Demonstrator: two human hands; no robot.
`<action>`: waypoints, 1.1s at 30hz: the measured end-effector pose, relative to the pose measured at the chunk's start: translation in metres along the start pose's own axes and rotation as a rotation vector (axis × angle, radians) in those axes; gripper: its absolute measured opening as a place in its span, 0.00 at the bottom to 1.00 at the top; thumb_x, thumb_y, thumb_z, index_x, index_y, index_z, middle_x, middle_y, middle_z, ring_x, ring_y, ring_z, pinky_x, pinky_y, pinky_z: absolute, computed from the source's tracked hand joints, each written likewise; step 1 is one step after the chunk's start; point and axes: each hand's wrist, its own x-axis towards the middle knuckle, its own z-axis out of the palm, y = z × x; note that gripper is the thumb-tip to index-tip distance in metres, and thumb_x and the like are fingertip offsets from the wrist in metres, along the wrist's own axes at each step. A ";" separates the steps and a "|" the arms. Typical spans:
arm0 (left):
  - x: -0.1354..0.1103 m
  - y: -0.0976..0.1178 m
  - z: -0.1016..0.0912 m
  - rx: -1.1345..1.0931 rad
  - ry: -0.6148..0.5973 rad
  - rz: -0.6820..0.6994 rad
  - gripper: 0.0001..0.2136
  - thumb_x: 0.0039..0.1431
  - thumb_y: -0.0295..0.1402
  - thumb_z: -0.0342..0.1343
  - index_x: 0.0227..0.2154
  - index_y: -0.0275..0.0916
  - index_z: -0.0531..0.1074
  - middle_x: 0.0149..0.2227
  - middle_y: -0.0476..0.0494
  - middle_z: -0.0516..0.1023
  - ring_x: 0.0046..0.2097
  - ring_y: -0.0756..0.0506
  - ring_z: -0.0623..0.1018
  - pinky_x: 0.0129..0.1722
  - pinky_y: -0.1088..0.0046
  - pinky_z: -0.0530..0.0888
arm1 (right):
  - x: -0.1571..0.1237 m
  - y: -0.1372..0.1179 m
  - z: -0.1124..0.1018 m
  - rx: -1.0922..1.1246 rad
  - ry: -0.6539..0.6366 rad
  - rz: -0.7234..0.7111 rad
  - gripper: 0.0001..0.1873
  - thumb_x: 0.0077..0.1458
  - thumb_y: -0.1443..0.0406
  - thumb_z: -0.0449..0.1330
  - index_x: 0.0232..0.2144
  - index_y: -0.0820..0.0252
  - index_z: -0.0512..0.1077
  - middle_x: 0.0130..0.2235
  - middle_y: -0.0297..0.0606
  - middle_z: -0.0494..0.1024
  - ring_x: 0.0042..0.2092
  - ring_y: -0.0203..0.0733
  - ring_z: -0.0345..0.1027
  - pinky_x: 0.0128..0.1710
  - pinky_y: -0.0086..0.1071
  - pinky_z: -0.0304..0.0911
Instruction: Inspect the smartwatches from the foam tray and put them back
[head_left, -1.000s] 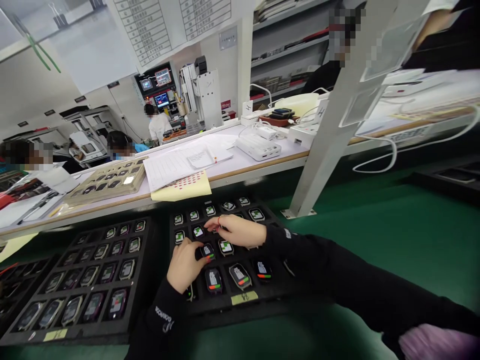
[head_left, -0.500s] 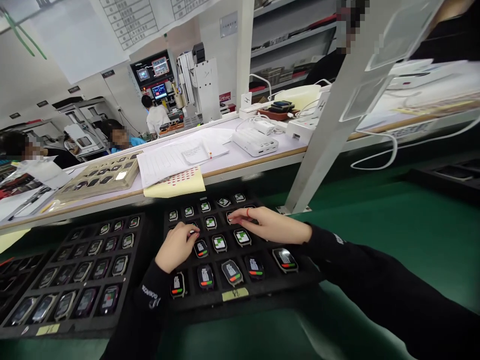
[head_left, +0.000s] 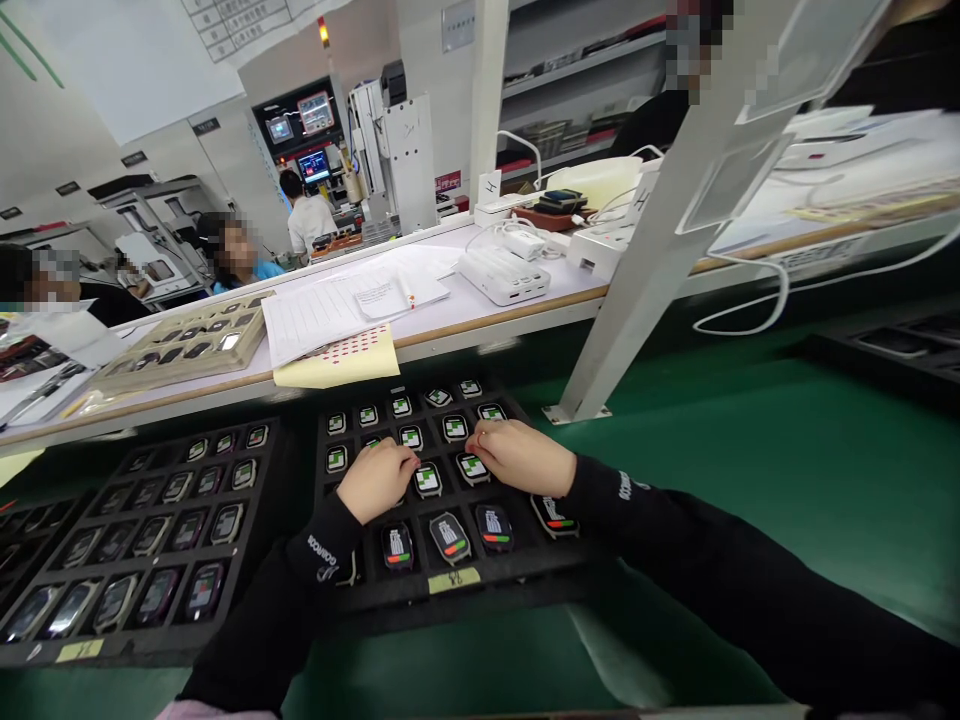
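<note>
A black tray of several smartwatches lies in front of me on the green mat, and most of their screens are lit. My left hand rests on the tray's middle rows with its fingers curled under, the tips by a watch with a green-and-white screen. What is under those fingers is hidden. My right hand lies beside it. Its fingers are bent and loosely apart, the tips touching the tray next to another lit watch. The nearest row shows watches with red and green bars.
A second black tray of watches sits to the left. Behind runs a white bench with papers, a yellow sheet, a beige tray and white chargers. A slanted grey post stands at right. Other people sit beyond.
Both hands have moved up the tray away from the nearest row and drawn closer together. The right hand's fingers, stretched flat before, are now bent. My view has shifted slightly down and left.
</note>
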 end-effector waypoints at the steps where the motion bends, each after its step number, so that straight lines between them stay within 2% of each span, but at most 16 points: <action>1: -0.001 0.003 0.001 0.020 -0.001 0.000 0.17 0.68 0.33 0.42 0.42 0.40 0.78 0.40 0.38 0.77 0.45 0.39 0.77 0.47 0.63 0.70 | 0.002 -0.001 0.000 -0.025 -0.009 0.003 0.14 0.62 0.76 0.52 0.35 0.69 0.78 0.39 0.51 0.77 0.41 0.52 0.73 0.44 0.36 0.64; 5: -0.005 0.017 0.007 0.098 0.009 -0.029 0.18 0.67 0.32 0.42 0.39 0.33 0.78 0.39 0.32 0.76 0.44 0.35 0.76 0.47 0.56 0.68 | 0.010 -0.002 -0.001 -0.074 -0.057 0.015 0.12 0.60 0.76 0.53 0.31 0.72 0.77 0.37 0.55 0.75 0.41 0.56 0.72 0.43 0.39 0.63; 9: -0.007 0.020 0.016 0.095 0.034 -0.085 0.20 0.68 0.31 0.40 0.36 0.29 0.78 0.39 0.28 0.75 0.43 0.34 0.76 0.47 0.54 0.67 | 0.011 -0.001 -0.002 -0.006 -0.090 0.012 0.13 0.62 0.75 0.52 0.32 0.70 0.76 0.39 0.55 0.75 0.42 0.56 0.71 0.44 0.40 0.62; 12: -0.006 0.016 0.020 0.021 0.045 -0.091 0.18 0.68 0.33 0.41 0.39 0.33 0.78 0.40 0.32 0.74 0.44 0.37 0.76 0.47 0.59 0.69 | 0.007 0.002 -0.004 0.108 -0.099 0.022 0.12 0.63 0.74 0.50 0.34 0.67 0.74 0.41 0.51 0.75 0.44 0.52 0.70 0.47 0.37 0.62; 14: -0.006 0.014 0.022 -0.044 0.051 -0.095 0.16 0.67 0.33 0.43 0.41 0.34 0.77 0.41 0.35 0.74 0.44 0.39 0.76 0.47 0.63 0.70 | 0.004 0.004 -0.005 0.202 -0.118 0.039 0.12 0.64 0.73 0.48 0.36 0.64 0.71 0.40 0.46 0.75 0.42 0.48 0.71 0.44 0.35 0.63; 19: -0.004 0.015 0.024 -0.199 0.077 -0.116 0.14 0.66 0.35 0.45 0.38 0.34 0.76 0.40 0.35 0.74 0.45 0.39 0.76 0.49 0.63 0.70 | -0.002 0.010 -0.009 0.436 -0.222 0.102 0.11 0.65 0.67 0.46 0.37 0.61 0.68 0.33 0.37 0.74 0.26 0.40 0.68 0.31 0.31 0.65; 22: -0.004 0.015 0.023 -0.301 0.062 -0.093 0.14 0.64 0.39 0.50 0.45 0.35 0.72 0.40 0.39 0.75 0.44 0.39 0.76 0.47 0.63 0.70 | -0.001 0.011 -0.011 0.544 -0.273 0.141 0.12 0.65 0.64 0.46 0.40 0.62 0.68 0.26 0.32 0.71 0.22 0.38 0.66 0.28 0.29 0.63; 24: -0.004 0.014 0.022 -0.372 0.016 -0.053 0.20 0.60 0.41 0.56 0.52 0.36 0.69 0.39 0.42 0.76 0.42 0.40 0.76 0.44 0.64 0.71 | 0.000 0.011 -0.011 0.591 -0.296 0.173 0.13 0.65 0.62 0.47 0.42 0.64 0.69 0.21 0.30 0.68 0.22 0.38 0.65 0.27 0.28 0.61; 27: -0.004 0.010 0.023 -0.469 -0.048 0.005 0.27 0.53 0.37 0.63 0.56 0.37 0.67 0.38 0.44 0.76 0.39 0.42 0.76 0.41 0.67 0.72 | 0.002 0.012 -0.010 0.660 -0.355 0.227 0.16 0.65 0.58 0.50 0.44 0.65 0.70 0.18 0.29 0.67 0.18 0.36 0.59 0.19 0.26 0.55; 30: -0.001 0.005 0.026 -0.580 -0.084 0.016 0.26 0.49 0.32 0.65 0.53 0.40 0.70 0.32 0.48 0.75 0.35 0.44 0.76 0.37 0.69 0.72 | 0.004 0.013 -0.009 0.744 -0.389 0.270 0.19 0.64 0.54 0.54 0.45 0.65 0.69 0.17 0.29 0.68 0.15 0.33 0.52 0.14 0.25 0.48; 33: 0.000 0.001 0.029 -0.719 -0.072 -0.017 0.24 0.47 0.27 0.64 0.50 0.39 0.71 0.29 0.51 0.73 0.31 0.47 0.75 0.34 0.72 0.72 | 0.008 0.013 -0.008 0.846 -0.336 0.320 0.18 0.62 0.53 0.58 0.39 0.64 0.71 0.15 0.28 0.66 0.14 0.31 0.52 0.13 0.23 0.46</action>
